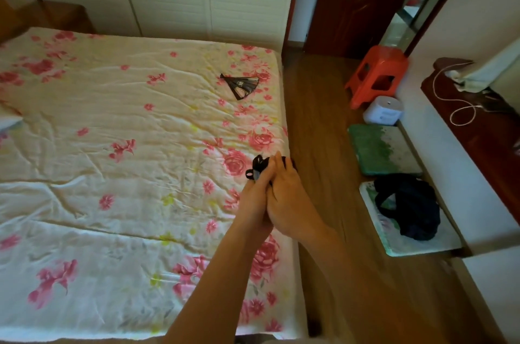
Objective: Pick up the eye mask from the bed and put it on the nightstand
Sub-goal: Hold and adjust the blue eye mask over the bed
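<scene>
The big flowery bed (126,146) is on the left. At its edge, the left hand (254,200) and right hand (289,203) press together, bunching the black eye mask (257,166). It looks picked up. Next it must go to the dark nightstand (478,129) on the right.

Fan (243,85) on bed (112,146); stool (377,73) right of it, apart.
</scene>
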Tool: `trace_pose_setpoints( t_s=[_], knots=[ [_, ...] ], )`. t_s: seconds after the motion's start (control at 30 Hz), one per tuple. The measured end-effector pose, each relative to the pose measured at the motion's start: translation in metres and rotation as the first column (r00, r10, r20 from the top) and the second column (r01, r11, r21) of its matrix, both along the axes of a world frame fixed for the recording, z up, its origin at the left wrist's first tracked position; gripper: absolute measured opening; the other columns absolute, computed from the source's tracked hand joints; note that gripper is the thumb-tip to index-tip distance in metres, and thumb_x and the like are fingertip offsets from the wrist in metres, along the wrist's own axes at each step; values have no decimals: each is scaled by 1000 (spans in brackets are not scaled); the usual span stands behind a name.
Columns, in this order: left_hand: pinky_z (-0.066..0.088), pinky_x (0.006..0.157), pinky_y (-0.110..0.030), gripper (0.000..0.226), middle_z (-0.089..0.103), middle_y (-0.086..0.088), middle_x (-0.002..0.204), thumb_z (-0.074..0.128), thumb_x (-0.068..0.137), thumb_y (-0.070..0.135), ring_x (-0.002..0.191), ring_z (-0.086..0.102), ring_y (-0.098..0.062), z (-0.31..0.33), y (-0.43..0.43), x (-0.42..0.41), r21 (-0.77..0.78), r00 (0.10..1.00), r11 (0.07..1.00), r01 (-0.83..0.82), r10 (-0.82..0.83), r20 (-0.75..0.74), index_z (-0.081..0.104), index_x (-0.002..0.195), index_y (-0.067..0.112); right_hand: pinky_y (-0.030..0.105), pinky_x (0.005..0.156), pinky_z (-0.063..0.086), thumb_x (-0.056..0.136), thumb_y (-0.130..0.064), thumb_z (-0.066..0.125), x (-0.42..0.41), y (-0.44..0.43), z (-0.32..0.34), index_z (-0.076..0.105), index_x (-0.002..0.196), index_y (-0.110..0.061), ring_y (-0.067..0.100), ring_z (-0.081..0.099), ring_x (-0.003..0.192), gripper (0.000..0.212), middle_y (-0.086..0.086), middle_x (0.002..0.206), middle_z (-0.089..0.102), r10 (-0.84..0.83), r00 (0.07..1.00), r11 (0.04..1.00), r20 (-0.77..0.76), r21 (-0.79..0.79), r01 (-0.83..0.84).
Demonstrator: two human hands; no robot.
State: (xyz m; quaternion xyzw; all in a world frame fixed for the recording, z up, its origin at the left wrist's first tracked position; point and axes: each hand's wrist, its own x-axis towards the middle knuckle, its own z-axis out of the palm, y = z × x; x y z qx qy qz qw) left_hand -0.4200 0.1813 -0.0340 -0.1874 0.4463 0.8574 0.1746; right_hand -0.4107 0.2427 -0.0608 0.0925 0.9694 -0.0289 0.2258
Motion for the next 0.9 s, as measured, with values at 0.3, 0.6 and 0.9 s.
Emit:
trace_pose_setpoints(
  t_s=[0.3,0.6,0.9],
  knots=[
    [53,105,-57,45,70,-22,130,52,105,27,117,70,-37,5,40,2,-122,997,990,-67,62,-45,54,142,1,23,90,56,96,-28,59,4,118,38,60,132,-23,11,60,118,36,-4,133,62,-513,801,418,-309,-905,-81],
    [65,80,-51,38,77,-14,115,56,102,38,100,78,-33,10,208,23,-431,988,900,63,-118,-101,67,126,10,28,81,61,90,-26,69,18,295,25,69,114,-20,9,68,96,25,-4,107,73,-569,745,449,-348,-890,-72],
    [63,82,-56,30,80,-12,108,73,92,31,95,79,-31,28,380,19,-463,935,861,210,-316,-162,71,116,14,42,71,62,91,-31,68,36,466,43,67,92,-25,9,70,81,7,-9,87,71,-750,606,342,-264,-939,15]
  ],
)
